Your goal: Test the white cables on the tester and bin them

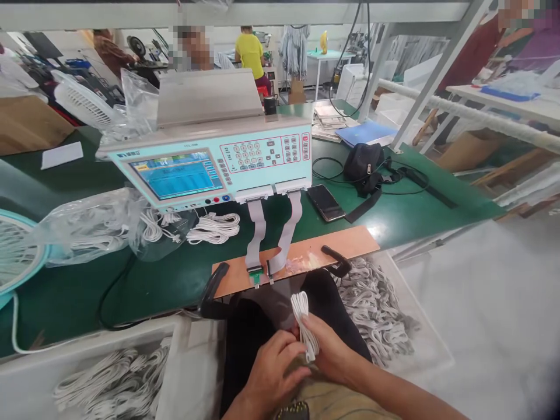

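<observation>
We grip the white, looped cable bundle (305,329) in our right hand (329,345), its fingers closed around the middle. Our left hand (276,364) has thumb and forefinger slightly parted, with the tips at the bundle's lower end. Ahead of the fingers, we have the flat, copper-coloured board (231,275) with a black clamp at each end. Two pale, flat ribbon cables run from the board area to the light turquoise, box-shaped instrument (273,175), farther beyond the fingers on the green table (175,297). White bins of similar cables sit to the left and right of the fingers.
</observation>
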Demonstrator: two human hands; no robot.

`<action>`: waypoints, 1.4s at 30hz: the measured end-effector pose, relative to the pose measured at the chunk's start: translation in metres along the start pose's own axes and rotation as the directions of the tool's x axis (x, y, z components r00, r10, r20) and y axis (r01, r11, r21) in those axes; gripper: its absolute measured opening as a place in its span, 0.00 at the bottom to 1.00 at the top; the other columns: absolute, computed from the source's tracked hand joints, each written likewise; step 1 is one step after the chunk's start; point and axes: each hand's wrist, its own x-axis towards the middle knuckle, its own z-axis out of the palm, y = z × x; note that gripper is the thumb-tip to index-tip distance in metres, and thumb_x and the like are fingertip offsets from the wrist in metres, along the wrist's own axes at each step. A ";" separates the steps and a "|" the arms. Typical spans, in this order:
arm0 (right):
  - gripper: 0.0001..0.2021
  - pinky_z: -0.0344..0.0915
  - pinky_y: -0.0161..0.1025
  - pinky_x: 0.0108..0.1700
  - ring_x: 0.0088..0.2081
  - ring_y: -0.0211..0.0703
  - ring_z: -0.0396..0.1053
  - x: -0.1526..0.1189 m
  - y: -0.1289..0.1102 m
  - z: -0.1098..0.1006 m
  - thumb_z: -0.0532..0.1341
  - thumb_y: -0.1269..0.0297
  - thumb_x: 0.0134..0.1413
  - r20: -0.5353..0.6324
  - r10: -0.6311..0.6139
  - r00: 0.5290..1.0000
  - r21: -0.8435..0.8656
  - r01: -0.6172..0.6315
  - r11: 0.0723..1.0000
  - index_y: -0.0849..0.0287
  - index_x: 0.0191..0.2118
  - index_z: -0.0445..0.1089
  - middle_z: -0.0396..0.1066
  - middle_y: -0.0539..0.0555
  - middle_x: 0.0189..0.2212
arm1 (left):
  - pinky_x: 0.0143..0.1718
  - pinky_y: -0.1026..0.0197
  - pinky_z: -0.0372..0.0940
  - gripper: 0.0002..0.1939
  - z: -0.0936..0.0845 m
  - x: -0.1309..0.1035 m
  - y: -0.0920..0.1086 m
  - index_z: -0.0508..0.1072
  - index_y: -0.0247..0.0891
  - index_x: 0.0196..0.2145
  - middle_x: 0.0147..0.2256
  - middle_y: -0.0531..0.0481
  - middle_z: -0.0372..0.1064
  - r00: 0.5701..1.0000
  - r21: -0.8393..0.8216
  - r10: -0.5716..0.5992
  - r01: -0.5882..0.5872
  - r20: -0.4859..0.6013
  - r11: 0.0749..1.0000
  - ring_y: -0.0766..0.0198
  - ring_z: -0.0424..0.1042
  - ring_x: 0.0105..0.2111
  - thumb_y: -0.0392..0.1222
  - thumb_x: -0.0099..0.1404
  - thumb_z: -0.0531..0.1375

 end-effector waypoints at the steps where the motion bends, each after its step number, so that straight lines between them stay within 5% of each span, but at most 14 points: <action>1: 0.16 0.57 0.33 0.29 0.26 0.36 0.60 0.001 0.002 0.001 0.63 0.53 0.48 -0.011 0.016 1.000 0.003 -0.016 1.000 0.63 0.32 0.68 0.63 0.50 0.26 | 0.33 0.62 0.62 0.08 0.002 0.000 0.000 0.70 0.40 0.39 0.32 0.48 0.67 1.000 0.020 0.004 -0.004 -0.015 1.000 0.62 0.66 0.33 0.39 0.60 0.59; 5: 0.19 0.60 0.36 0.31 0.29 0.40 0.63 0.009 0.009 -0.002 0.59 0.49 0.51 -0.027 0.032 0.999 -0.090 -0.034 0.995 0.62 0.34 0.70 0.65 0.53 0.28 | 0.34 0.61 0.62 0.09 0.004 0.004 0.003 0.69 0.38 0.37 0.33 0.46 0.68 0.997 0.115 0.066 -0.060 -0.047 0.992 0.61 0.66 0.33 0.31 0.58 0.56; 8: 0.21 0.63 0.41 0.37 0.31 0.44 0.65 0.014 0.010 -0.010 0.54 0.47 0.55 -0.019 -0.042 0.999 -0.365 0.033 0.930 0.61 0.37 0.70 0.66 0.55 0.30 | 0.35 0.61 0.61 0.11 0.002 0.004 0.004 0.67 0.38 0.35 0.32 0.46 0.68 0.989 0.111 0.085 -0.071 -0.123 0.991 0.61 0.65 0.33 0.27 0.55 0.54; 10: 0.20 0.64 0.45 0.42 0.37 0.48 0.65 0.015 0.008 -0.015 0.53 0.50 0.57 -0.014 -0.226 0.974 -0.645 0.164 0.747 0.61 0.43 0.68 0.66 0.58 0.35 | 0.34 0.62 0.61 0.09 0.000 0.004 0.001 0.66 0.38 0.32 0.31 0.48 0.66 0.981 -0.011 -0.014 0.012 -0.192 1.000 0.62 0.65 0.32 0.28 0.55 0.53; 13: 0.21 0.59 0.50 0.52 0.48 0.52 0.60 0.010 0.002 -0.018 0.55 0.59 0.57 0.216 -0.510 0.832 -0.888 0.385 0.252 0.61 0.54 0.59 0.60 0.63 0.47 | 0.31 0.64 0.59 0.04 -0.002 0.004 -0.006 0.64 0.38 0.28 0.29 0.52 0.62 0.915 -0.345 -0.329 0.238 -0.235 0.908 0.65 0.62 0.29 0.33 0.60 0.52; 16: 0.16 0.64 0.42 0.46 0.45 0.46 0.63 0.005 -0.006 -0.014 0.53 0.67 0.59 0.589 -0.402 0.701 -0.786 0.612 -0.084 0.57 0.53 0.60 0.63 0.60 0.45 | 0.27 0.66 0.57 0.06 -0.004 0.007 -0.011 0.64 0.38 0.27 0.25 0.55 0.58 0.786 -0.658 -0.597 0.365 -0.161 0.659 0.68 0.59 0.25 0.39 0.61 0.54; 19: 0.11 0.64 0.35 0.35 0.32 0.40 0.65 0.006 -0.013 -0.007 0.53 0.68 0.60 0.740 -0.254 0.623 -0.670 0.715 -0.199 0.56 0.47 0.65 0.68 0.55 0.34 | 0.24 0.68 0.54 0.07 -0.005 0.012 -0.012 0.64 0.37 0.27 0.23 0.57 0.55 0.690 -0.829 -0.716 0.336 -0.107 0.447 0.70 0.56 0.22 0.43 0.58 0.58; 21: 0.10 0.63 0.34 0.33 0.31 0.40 0.65 0.011 -0.019 -0.001 0.53 0.68 0.60 0.745 -0.215 0.631 -0.665 0.727 -0.171 0.58 0.46 0.65 0.68 0.55 0.33 | 0.23 0.69 0.53 0.08 -0.008 0.016 -0.012 0.64 0.37 0.27 0.23 0.58 0.55 0.661 -0.884 -0.745 0.292 -0.088 0.364 0.71 0.55 0.22 0.43 0.57 0.59; 25: 0.07 0.61 0.35 0.35 0.32 0.40 0.63 0.020 -0.036 0.014 0.56 0.65 0.57 0.746 -0.125 0.655 -0.658 0.753 0.016 0.59 0.40 0.66 0.66 0.54 0.31 | 0.22 0.70 0.52 0.10 -0.017 0.025 -0.010 0.63 0.37 0.25 0.21 0.59 0.54 0.678 -0.913 -0.734 0.272 -0.042 0.303 0.72 0.53 0.20 0.42 0.55 0.61; 28: 0.07 0.59 0.35 0.35 0.31 0.39 0.61 0.025 -0.041 0.024 0.58 0.60 0.55 0.729 -0.091 0.679 -0.648 0.726 0.232 0.59 0.34 0.66 0.63 0.51 0.30 | 0.21 0.69 0.52 0.11 -0.021 0.028 -0.011 0.63 0.36 0.24 0.20 0.59 0.55 0.702 -0.917 -0.712 0.278 -0.009 0.285 0.72 0.53 0.19 0.43 0.55 0.61; 31: 0.12 0.58 0.33 0.31 0.27 0.36 0.59 0.032 -0.036 0.029 0.57 0.54 0.55 0.573 -0.122 0.810 -0.617 0.525 0.586 0.59 0.31 0.63 0.60 0.49 0.27 | 0.22 0.69 0.54 0.11 -0.021 0.030 -0.014 0.64 0.36 0.24 0.20 0.58 0.57 0.697 -0.880 -0.712 0.286 -0.081 0.380 0.71 0.55 0.20 0.44 0.55 0.61; 33: 0.16 0.55 0.32 0.27 0.24 0.35 0.57 0.039 -0.030 0.030 0.56 0.51 0.55 0.409 -0.168 0.897 -0.543 0.387 0.745 0.59 0.27 0.60 0.58 0.46 0.23 | 0.22 0.70 0.54 0.12 -0.019 0.031 -0.017 0.65 0.36 0.23 0.20 0.58 0.57 0.676 -0.812 -0.721 0.330 -0.152 0.481 0.72 0.55 0.20 0.45 0.55 0.61; 36: 0.19 0.53 0.31 0.25 0.21 0.33 0.54 0.053 -0.024 0.034 0.58 0.48 0.52 0.260 -0.261 0.930 -0.504 0.361 0.785 0.59 0.23 0.59 0.56 0.45 0.19 | 0.20 0.70 0.53 0.12 -0.016 0.032 -0.024 0.67 0.36 0.24 0.20 0.58 0.58 0.649 -0.743 -0.730 0.378 -0.213 0.553 0.72 0.55 0.19 0.46 0.55 0.62; 42: 0.19 0.54 0.32 0.24 0.20 0.34 0.55 0.075 -0.021 0.041 0.62 0.49 0.46 0.135 -0.312 0.940 -0.583 0.330 0.742 0.61 0.22 0.64 0.60 0.47 0.18 | 0.20 0.69 0.56 0.13 -0.014 0.032 -0.041 0.71 0.35 0.28 0.21 0.56 0.63 0.609 -0.774 -0.759 0.359 -0.229 0.521 0.70 0.58 0.20 0.50 0.55 0.61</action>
